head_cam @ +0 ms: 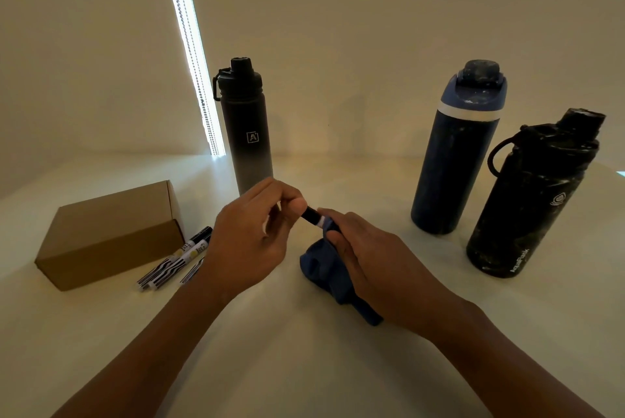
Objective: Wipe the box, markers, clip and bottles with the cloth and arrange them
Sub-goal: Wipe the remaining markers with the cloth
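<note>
We look across a pale tabletop (304,367) to a plain cream wall (372,29). A bright strip of white light (176,12) slants down it, a bead chain (202,103) hanging within the glow.

Marker (310,216) mostly under cloth (321,269), R hand (367,248)

Pale matte tabletop (297,377) under my left hand (248,242) and right hand (372,265), running out past both to a plain beige wall (355,18). Up and beyond the left hand: bright light strip (189,32) on the wall, slightly tilted, reaching table level. Bead chain (200,100) hangs along it. Far out past the right hand, at frame edge: small bright patch (621,182), can't tell what.
</note>
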`<state>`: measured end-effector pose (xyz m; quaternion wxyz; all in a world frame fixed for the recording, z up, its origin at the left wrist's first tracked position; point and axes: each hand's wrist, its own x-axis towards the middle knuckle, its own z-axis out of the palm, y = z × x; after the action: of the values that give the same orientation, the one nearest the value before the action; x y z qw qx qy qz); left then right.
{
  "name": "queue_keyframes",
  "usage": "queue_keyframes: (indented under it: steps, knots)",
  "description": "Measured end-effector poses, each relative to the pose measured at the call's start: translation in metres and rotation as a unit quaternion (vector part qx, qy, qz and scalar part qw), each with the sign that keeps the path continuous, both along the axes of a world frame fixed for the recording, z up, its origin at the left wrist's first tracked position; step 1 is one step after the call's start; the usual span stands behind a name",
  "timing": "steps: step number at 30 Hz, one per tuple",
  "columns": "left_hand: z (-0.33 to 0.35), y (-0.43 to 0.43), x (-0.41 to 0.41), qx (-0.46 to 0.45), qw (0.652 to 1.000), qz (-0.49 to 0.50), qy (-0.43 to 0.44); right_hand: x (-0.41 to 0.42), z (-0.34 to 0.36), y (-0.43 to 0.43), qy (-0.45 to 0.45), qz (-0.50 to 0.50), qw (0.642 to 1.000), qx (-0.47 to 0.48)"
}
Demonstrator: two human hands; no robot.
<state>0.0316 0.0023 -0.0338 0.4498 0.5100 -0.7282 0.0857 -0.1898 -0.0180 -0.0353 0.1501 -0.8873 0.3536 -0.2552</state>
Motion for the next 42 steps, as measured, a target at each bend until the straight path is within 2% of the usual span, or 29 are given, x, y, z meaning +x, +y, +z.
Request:
queue_keyframes:
  steps: [3,12,20,22,24,26,30,33,37,42]
  knots:
    - [0.004,0.002,0.005,0.007,0.999,0.029,0.033,-0.004,-0.001,-0.003,0.019,-0.006,1.000,0.002]
    - [-0.003,0.001,-0.002,0.036,0.999,0.010,-0.001,0.006,-0.002,0.001,0.029,0.006,1.000,-0.003]
    - [0.010,0.005,0.015,0.050,0.993,0.061,0.083,-0.006,0.005,0.000,0.029,0.015,0.999,0.001]
    - [0.013,0.007,0.017,0.054,0.992,0.066,0.095,-0.005,0.004,-0.008,0.036,0.018,0.999,0.023]
    - [0.013,0.007,0.019,0.056,0.991,0.068,0.098,-0.004,0.001,-0.020,0.131,0.009,0.987,0.092]
    - [0.012,0.006,0.023,0.066,0.991,0.066,0.098,-0.004,-0.001,-0.025,0.159,0.011,0.976,0.145]
    - [0.009,0.005,0.029,0.091,0.989,0.043,0.106,-0.016,0.003,-0.020,0.053,0.041,0.995,0.080]
    - [0.009,0.005,0.032,0.101,0.986,0.027,0.129,-0.022,0.008,-0.015,0.028,0.050,0.996,0.062]
    - [0.013,0.008,0.036,0.098,0.986,0.012,0.138,-0.024,0.017,-0.001,-0.082,0.075,0.993,0.047]
    - [0.017,0.013,0.037,0.099,0.985,0.000,0.138,-0.026,0.015,-0.004,-0.115,0.048,0.992,0.027]
